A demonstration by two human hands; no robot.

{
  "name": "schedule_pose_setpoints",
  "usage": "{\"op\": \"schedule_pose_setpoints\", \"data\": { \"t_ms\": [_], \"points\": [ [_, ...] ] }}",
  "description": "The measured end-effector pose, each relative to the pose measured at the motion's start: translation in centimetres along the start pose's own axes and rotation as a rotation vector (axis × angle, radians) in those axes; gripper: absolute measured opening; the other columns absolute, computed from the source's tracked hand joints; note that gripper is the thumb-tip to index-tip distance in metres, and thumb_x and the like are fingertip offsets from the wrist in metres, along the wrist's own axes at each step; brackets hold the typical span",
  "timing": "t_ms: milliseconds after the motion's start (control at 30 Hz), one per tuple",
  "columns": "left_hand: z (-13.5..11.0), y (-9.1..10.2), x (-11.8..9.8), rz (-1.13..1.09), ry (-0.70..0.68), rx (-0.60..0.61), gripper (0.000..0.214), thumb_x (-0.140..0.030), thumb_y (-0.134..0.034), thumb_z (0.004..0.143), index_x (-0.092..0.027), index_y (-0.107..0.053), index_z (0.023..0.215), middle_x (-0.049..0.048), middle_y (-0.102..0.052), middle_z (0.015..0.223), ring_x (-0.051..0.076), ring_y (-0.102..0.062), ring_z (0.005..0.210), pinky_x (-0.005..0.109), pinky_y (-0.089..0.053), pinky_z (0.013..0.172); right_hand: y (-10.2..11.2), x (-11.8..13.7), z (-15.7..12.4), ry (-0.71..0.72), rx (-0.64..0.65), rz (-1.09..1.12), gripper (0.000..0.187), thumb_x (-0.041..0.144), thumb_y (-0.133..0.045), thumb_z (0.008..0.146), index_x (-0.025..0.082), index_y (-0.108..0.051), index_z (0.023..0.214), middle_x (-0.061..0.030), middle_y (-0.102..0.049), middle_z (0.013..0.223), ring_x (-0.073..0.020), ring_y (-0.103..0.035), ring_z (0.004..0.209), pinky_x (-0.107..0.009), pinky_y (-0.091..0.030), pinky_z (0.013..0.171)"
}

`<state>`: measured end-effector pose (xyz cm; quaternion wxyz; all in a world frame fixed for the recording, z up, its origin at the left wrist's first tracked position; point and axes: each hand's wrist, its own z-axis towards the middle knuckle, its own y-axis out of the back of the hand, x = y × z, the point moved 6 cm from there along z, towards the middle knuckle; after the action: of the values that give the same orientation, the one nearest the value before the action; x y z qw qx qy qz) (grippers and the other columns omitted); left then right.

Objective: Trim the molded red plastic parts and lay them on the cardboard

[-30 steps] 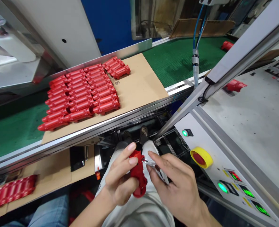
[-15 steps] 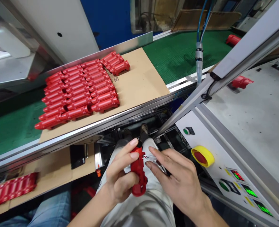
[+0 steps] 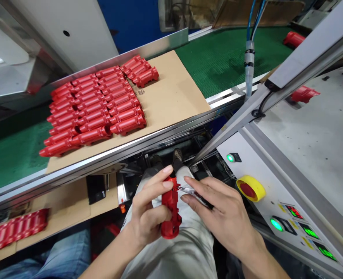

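Observation:
My left hand (image 3: 148, 209) is closed round a red plastic part (image 3: 170, 209), held upright over my lap. My right hand (image 3: 220, 217) pinches a small metal cutter (image 3: 193, 193) whose tip touches the upper end of that part. Both hands sit low in the middle of the view, below the conveyor's steel edge. Several more red parts (image 3: 95, 104) lie in tidy rows on a cardboard sheet (image 3: 171, 100) on the green belt.
The green conveyor belt (image 3: 223, 62) runs across the back, with a loose red part (image 3: 293, 38) on it. A grey machine table (image 3: 313, 135) on the right carries another red part (image 3: 303, 93), a yellow-ringed stop button (image 3: 250, 189) and lit green buttons. More red parts (image 3: 14, 230) lie on lower cardboard at left.
My left hand has turned the red part more upright, and the cutter's tip has stayed at its top end. The view has tilted down slightly.

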<state>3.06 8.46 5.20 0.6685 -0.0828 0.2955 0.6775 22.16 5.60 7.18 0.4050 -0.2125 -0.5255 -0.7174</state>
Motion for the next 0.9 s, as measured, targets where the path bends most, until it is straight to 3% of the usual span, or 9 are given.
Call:
{"op": "schedule_pose_setpoints", "data": {
  "t_ms": [200, 400, 567, 900],
  "points": [
    [-0.5, 0.0, 0.3, -0.079, 0.055, 0.014, 0.017, -0.010, -0.061, 0.105, -0.019, -0.065, 0.092, 0.0067, -0.063, 0.152, 0.040, -0.063, 0.148, 0.056, -0.070, 0.108, 0.1, -0.8, 0.0, -0.046, 0.055, 0.079, 0.038, 0.025, -0.077, 0.103, 0.025, -0.074, 0.141, -0.0026, -0.074, 0.096, -0.0162, -0.069, 0.084, -0.029, -0.057, 0.072],
    [-0.8, -0.1, 0.5, -0.168, 0.098, -0.018, 0.018, 0.000, -0.065, 0.097, -0.016, -0.065, 0.090, 0.0093, -0.065, 0.145, 0.042, -0.065, 0.145, 0.056, -0.072, 0.103, 0.3, -0.8, 0.1, -0.029, 0.029, 0.085, 0.038, 0.023, -0.078, 0.103, 0.025, -0.074, 0.141, -0.0020, -0.074, 0.094, -0.0149, -0.067, 0.080, -0.029, -0.055, 0.070],
    [-0.9, -0.2, 0.5, -0.168, 0.150, -0.060, 0.020, -0.001, -0.070, 0.096, -0.018, -0.062, 0.087, 0.0077, -0.067, 0.141, 0.041, -0.068, 0.142, 0.054, -0.073, 0.100, 0.4, -0.6, -0.1, -0.011, -0.001, 0.067, 0.036, 0.022, -0.078, 0.103, 0.023, -0.076, 0.138, -0.0032, -0.075, 0.093, -0.0159, -0.067, 0.079, -0.030, -0.056, 0.070],
    [-0.6, -0.6, 0.3, -0.171, 0.228, -0.105, 0.024, -0.003, -0.076, 0.093, -0.019, -0.060, 0.084, 0.0041, -0.068, 0.136, 0.035, -0.071, 0.138, 0.045, -0.073, 0.102, -0.3, -1.2, -0.5, -0.046, -0.031, 0.147, 0.037, 0.020, -0.081, 0.100, 0.022, -0.078, 0.137, -0.0015, -0.073, 0.090, -0.0126, -0.066, 0.076, -0.026, -0.054, 0.068]
  ]
}}
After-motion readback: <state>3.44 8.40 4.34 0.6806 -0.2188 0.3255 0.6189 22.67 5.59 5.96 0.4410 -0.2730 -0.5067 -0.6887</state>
